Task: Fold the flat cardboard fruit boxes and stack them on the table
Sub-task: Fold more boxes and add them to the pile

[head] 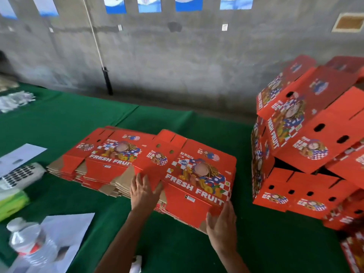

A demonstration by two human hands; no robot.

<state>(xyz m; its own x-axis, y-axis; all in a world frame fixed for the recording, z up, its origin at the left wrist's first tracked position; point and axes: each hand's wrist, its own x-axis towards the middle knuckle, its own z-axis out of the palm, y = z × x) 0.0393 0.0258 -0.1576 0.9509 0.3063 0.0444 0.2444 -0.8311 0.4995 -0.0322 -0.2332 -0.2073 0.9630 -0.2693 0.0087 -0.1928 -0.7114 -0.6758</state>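
Readable text: "FRESH FRUIT" only

We read "FRESH FRUIT" in white caps on the top flat box (199, 174), on the flat stack (110, 154) behind it & on a folded box (307, 123) at right; other print too blurred.
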